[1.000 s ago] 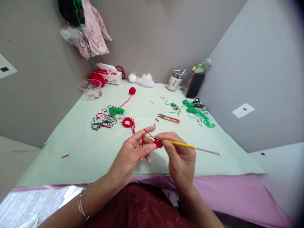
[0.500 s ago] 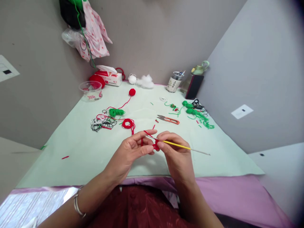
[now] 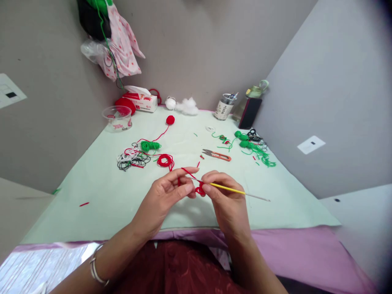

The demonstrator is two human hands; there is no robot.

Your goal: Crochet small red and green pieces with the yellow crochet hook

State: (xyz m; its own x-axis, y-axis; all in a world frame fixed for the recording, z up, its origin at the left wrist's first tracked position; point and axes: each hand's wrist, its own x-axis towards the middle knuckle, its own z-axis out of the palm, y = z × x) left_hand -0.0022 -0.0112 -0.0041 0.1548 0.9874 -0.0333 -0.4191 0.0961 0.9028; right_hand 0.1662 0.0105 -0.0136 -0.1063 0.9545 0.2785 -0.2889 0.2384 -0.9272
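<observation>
My right hand (image 3: pixel 228 200) pinches a crochet hook (image 3: pixel 227 188) by its yellow grip. The hook's bare rear end sticks out to the right. At my right fingertips sits a small red crochet piece (image 3: pixel 200 189), partly covered by the thumb. My left hand (image 3: pixel 171 192) has red yarn (image 3: pixel 188 172) running over its raised index finger to the hook. The other left fingers curl beside the thumb, just left of the crochet piece. A coil of red yarn (image 3: pixel 164 160) lies on the table beyond my left hand.
Orange thread snips (image 3: pixel 217 155) lie past my right hand. Tangled white and black yarn (image 3: pixel 131 158), a green yarn bundle (image 3: pixel 150 145) and a red yarn ball (image 3: pixel 170 120) are at the left. Green pieces (image 3: pixel 257 149) lie right; a phone (image 3: pixel 250 113) leans behind them.
My left hand has shifted slightly left, its thumb now apart from the red crochet piece. The yarn over the index finger moved with it. My right hand and the hook are nearly still.
</observation>
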